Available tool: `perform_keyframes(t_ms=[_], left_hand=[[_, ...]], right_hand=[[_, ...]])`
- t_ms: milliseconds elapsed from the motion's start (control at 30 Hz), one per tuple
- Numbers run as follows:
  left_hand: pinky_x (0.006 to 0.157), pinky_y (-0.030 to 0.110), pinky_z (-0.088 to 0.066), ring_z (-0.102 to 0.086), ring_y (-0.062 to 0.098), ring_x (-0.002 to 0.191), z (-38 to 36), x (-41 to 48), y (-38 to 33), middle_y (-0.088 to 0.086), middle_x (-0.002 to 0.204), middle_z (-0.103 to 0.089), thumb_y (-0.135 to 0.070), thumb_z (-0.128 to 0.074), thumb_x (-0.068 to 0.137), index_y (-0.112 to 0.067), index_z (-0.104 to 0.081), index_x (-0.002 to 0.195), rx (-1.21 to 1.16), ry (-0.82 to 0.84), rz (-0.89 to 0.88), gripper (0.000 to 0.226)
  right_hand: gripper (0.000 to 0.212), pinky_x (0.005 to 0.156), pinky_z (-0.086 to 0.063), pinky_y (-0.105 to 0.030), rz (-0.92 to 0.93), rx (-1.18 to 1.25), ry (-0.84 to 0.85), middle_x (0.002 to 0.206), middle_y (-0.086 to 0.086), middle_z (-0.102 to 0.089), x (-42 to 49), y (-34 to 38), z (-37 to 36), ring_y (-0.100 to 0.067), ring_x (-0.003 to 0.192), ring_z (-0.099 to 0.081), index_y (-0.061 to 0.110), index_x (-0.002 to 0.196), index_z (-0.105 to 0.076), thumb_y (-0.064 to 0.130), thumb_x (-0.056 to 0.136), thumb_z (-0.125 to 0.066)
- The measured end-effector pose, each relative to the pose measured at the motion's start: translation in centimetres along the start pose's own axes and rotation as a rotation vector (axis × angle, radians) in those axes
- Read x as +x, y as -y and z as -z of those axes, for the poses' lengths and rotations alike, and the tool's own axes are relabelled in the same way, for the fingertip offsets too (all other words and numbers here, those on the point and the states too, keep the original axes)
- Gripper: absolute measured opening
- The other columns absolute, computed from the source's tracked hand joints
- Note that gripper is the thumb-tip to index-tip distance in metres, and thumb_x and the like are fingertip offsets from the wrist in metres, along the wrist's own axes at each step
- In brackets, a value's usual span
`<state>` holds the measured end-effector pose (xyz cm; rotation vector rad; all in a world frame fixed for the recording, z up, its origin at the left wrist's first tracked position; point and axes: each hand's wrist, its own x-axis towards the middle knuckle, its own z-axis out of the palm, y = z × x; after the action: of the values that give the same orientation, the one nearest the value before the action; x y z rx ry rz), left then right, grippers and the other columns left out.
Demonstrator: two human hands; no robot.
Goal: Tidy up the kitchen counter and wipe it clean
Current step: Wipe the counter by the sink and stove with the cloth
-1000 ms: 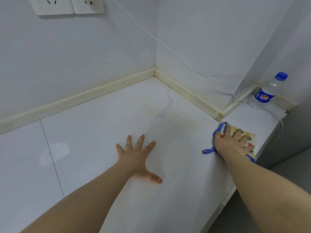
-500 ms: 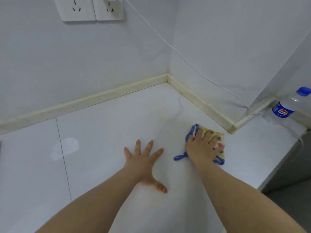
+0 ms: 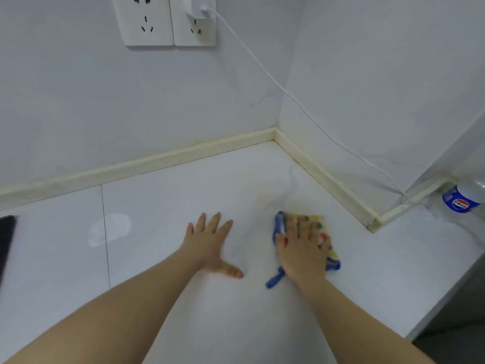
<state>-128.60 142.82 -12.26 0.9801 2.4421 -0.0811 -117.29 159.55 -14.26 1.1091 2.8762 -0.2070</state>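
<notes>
A yellow cloth with a blue border (image 3: 319, 219) lies flat on the white counter (image 3: 162, 206), near the inner corner of the walls. My right hand (image 3: 301, 248) presses down on it with fingers spread and straight, covering most of it. My left hand (image 3: 207, 243) rests flat on the bare counter a short way to the left, fingers spread, holding nothing. A faint brownish stain (image 3: 265, 198) shows on the counter just beyond the cloth.
A plastic bottle with a blue label (image 3: 462, 198) stands at the far right by the wall. A white charger (image 3: 200, 7) sits in the wall socket, its cable (image 3: 301, 106) running down to the right. A dark object (image 3: 6, 232) pokes in at the left edge.
My right hand has slid the cloth leftward across the counter, from near the right edge to close beside my left hand. My left hand has stayed flat in place.
</notes>
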Motion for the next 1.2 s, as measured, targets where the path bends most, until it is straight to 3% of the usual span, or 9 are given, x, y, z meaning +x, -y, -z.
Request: perform_keyframes(t_ms=[100, 167, 300, 500, 733, 833, 967, 1133, 1200], left_hand=[[0.116, 0.055, 0.005, 0.022, 0.034, 0.143, 0.8, 0.7, 0.3, 0.002, 0.157, 0.022, -0.077, -0.064, 0.059, -0.031, 0.014, 0.148, -0.005, 0.033, 0.048, 0.127], [0.112, 0.062, 0.004, 0.023, 0.036, 0.142, 0.7, 0.4, 0.5, 0.001, 0.156, 0.024, -0.083, -0.059, 0.055, -0.036, 0.017, 0.146, 0.014, 0.025, 0.138, 0.128], [0.105, 0.071, 0.000, 0.025, 0.039, 0.141, 0.1, 0.0, 1.1, -0.001, 0.155, 0.027, -0.089, -0.051, 0.054, -0.045, 0.020, 0.142, -0.025, 0.013, 0.221, 0.122], [0.109, 0.068, -0.012, 0.019, 0.036, 0.143, 1.9, 0.2, 2.1, -0.005, 0.157, 0.020, -0.079, -0.064, 0.056, -0.047, 0.014, 0.144, -0.011, 0.073, 0.155, 0.122], [0.106, 0.071, -0.010, 0.023, 0.039, 0.141, 1.4, 0.3, 2.7, -0.006, 0.155, 0.026, -0.081, -0.064, 0.052, -0.045, 0.020, 0.143, -0.026, 0.070, 0.234, 0.128], [0.105, 0.074, -0.012, 0.020, 0.041, 0.141, 2.9, 1.0, 3.3, -0.010, 0.156, 0.022, -0.070, -0.073, 0.056, -0.046, 0.015, 0.144, -0.069, 0.125, 0.185, 0.127], [0.105, 0.073, -0.011, 0.022, 0.040, 0.141, 3.0, 1.7, 3.9, -0.012, 0.155, 0.023, -0.072, -0.073, 0.053, -0.048, 0.017, 0.142, -0.039, 0.121, 0.174, 0.129], [0.108, 0.069, -0.009, 0.023, 0.038, 0.142, 2.7, 1.8, 3.8, -0.001, 0.155, 0.027, -0.069, -0.075, 0.052, -0.044, 0.018, 0.144, -0.048, 0.110, 0.220, 0.133], [0.106, 0.071, -0.010, 0.022, 0.039, 0.141, 3.2, 2.2, 3.8, 0.000, 0.155, 0.026, -0.068, -0.076, 0.052, -0.046, 0.016, 0.143, -0.069, 0.121, 0.221, 0.131]], right_hand=[[0.067, 0.100, -0.041, -0.050, 0.159, -0.067, 0.077, 0.135, -0.005, -0.057, 0.3, -1.7, 0.1, -0.029, 0.125, -0.054, 0.030, 0.133, -0.053, 0.052, 0.081, -0.017], [0.078, 0.113, -0.022, -0.048, 0.067, -0.086, 0.063, 0.154, 0.000, -0.030, 2.0, -3.9, 0.5, -0.025, 0.143, -0.027, 0.035, 0.146, -0.028, 0.056, 0.078, 0.001], [0.057, 0.117, -0.002, -0.053, -0.241, 0.099, 0.045, 0.160, -0.001, -0.002, 3.4, -2.3, 1.2, -0.027, 0.148, 0.001, 0.033, 0.151, -0.007, 0.048, 0.098, -0.019], [0.074, 0.111, -0.023, -0.049, 0.301, -0.071, -0.031, 0.153, -0.001, -0.033, 2.1, 0.6, -0.1, -0.027, 0.141, -0.031, 0.034, 0.145, -0.032, 0.056, 0.080, -0.004], [0.056, 0.116, -0.003, -0.055, -0.174, 0.036, 0.068, 0.160, -0.002, 0.000, 5.8, 0.8, 0.8, -0.029, 0.147, 0.001, 0.032, 0.151, -0.004, 0.046, 0.099, -0.019], [0.057, 0.116, -0.001, -0.053, 0.096, 0.012, 0.121, 0.160, -0.003, 0.004, 4.6, 5.0, 0.0, -0.029, 0.147, 0.005, 0.034, 0.150, 0.002, 0.048, 0.097, -0.011], [0.089, 0.117, -0.003, -0.042, 0.462, -0.148, 0.114, 0.160, 0.008, 0.002, 5.0, 4.6, -0.4, -0.017, 0.148, 0.003, 0.041, 0.149, 0.002, 0.056, 0.063, 0.020], [0.056, 0.117, -0.006, -0.051, -0.060, 0.007, 0.083, 0.160, -0.001, -0.003, 8.6, 2.1, 0.8, -0.026, 0.148, -0.001, 0.033, 0.151, -0.006, 0.047, 0.097, -0.012], [0.056, 0.117, -0.002, -0.053, -0.063, 0.025, 0.122, 0.160, -0.004, 0.002, 7.7, 4.1, 0.8, -0.029, 0.147, 0.003, 0.028, 0.152, -0.001, 0.042, 0.100, -0.018]])
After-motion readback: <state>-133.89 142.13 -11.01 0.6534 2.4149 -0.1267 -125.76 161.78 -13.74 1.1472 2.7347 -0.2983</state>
